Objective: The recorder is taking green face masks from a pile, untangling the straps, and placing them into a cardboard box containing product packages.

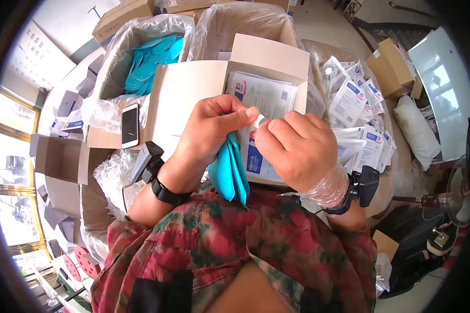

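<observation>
My left hand (206, 128) is closed, with several flat teal pieces (228, 169) hanging in a bundle from under its fingers. They look like folded fabric or foam, but I cannot tell their exact kind. Thumb and forefinger of that hand meet a small white piece (259, 120) between my two hands. My right hand (300, 148), fingers curled in a pinch, grips the same white piece from the other side. Below both hands is an opened white carton (269, 49) holding flat printed white and blue packets (271, 96). Clear plastic film wraps my right wrist.
A plastic-lined box (107, 68) of loose teal pieces (154, 60) stands at the far left. A phone (130, 125) lies left of the carton. White sealed packets (347, 104) are heaped on the right. Empty cartons (57, 159) stand at left; a fan (458, 190) is at far right.
</observation>
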{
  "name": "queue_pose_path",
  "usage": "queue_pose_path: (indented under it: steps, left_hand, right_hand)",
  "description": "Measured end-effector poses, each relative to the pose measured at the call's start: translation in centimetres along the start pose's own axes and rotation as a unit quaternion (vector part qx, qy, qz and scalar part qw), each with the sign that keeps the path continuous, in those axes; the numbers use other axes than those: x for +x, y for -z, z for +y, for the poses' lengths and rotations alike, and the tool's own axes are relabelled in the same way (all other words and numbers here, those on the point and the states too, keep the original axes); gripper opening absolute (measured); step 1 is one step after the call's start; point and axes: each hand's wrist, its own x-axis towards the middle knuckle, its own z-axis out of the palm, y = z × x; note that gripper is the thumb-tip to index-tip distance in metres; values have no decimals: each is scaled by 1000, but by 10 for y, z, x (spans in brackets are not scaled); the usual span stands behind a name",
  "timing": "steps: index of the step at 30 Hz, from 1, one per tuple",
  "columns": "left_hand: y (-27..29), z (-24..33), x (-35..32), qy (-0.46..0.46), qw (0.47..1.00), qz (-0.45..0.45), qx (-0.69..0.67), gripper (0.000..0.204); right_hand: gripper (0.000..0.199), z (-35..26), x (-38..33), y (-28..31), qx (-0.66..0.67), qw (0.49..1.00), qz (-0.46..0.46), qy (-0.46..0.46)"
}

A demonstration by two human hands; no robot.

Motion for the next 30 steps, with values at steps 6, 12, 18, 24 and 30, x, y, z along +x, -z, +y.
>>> queue_pose_path:
  steps: [6,12,18,24,30]
  left_hand:
    - [-5,-2,5,-9,999,34,27,17]
    - [42,-11,34,-87,976,178,91,20]
    - [74,-8,32,-109,952,176,227,15]
    - [18,42,-5,-224,895,-65,380,41]
    - [-4,27,-14,-184,910,-83,362,10]
  right_hand:
    - [12,-6,-2,8,0,1000,-11,6]
    - [20,-17,-3,30,133,988,64,53]
    - [17,9,-4,43,172,982,41,-63]
    - [12,30,-5,12,262,955,-40,-133]
    - [13,29,0,-5,305,939,-59,-145]
